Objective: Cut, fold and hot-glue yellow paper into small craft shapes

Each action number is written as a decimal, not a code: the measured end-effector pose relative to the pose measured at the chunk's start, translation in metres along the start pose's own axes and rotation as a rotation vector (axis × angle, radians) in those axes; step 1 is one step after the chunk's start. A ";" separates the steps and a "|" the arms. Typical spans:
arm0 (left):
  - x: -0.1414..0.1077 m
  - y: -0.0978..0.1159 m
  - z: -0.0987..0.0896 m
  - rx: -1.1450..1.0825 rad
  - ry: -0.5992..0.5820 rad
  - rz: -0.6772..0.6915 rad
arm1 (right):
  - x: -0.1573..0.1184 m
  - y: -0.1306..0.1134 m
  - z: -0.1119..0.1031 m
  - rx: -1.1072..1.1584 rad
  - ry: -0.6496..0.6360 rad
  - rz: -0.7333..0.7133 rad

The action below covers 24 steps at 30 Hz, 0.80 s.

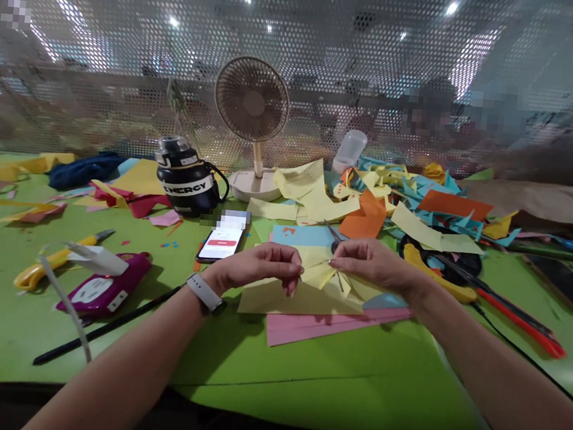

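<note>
Over the stacked paper sheets, my left hand (275,265) has its thumb and fingers pinched at the left side of a small cut yellow paper piece (317,274). My right hand (362,262) pinches near the upper right of that piece, its fingertips pressed together. Narrow strips hang from the yellow piece. Below lie a large yellow sheet (264,299), a pink sheet (296,330) and a blue sheet (309,234) with small orange bits on it. Scissors (335,243) lie partly behind my right hand.
A phone (223,236), a black bottle (189,180) and a fan (253,102) stand or lie behind. Colourful scraps (367,212) pile up at the back right. A purple device (107,286) and yellow cutter (56,268) are left; a red-black tool (518,319) is right.
</note>
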<state>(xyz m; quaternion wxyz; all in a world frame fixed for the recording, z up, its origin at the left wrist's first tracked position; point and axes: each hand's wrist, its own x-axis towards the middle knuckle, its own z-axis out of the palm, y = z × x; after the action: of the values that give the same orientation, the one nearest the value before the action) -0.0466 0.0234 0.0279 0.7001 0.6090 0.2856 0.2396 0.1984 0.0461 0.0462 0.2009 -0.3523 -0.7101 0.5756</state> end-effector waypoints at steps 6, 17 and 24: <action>-0.003 0.006 -0.002 0.047 -0.038 -0.003 | 0.000 0.003 -0.002 -0.011 -0.001 0.023; -0.005 0.006 -0.015 0.047 -0.011 0.009 | 0.001 -0.001 -0.006 0.090 0.098 0.033; 0.015 -0.013 0.017 -0.261 0.168 0.010 | 0.014 0.009 0.017 0.480 0.470 0.102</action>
<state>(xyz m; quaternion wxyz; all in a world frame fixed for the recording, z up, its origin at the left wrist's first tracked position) -0.0242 0.0193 0.0154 0.7456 0.4922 0.3068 0.3283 0.1801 0.0454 0.0318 0.4072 -0.4532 -0.4701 0.6386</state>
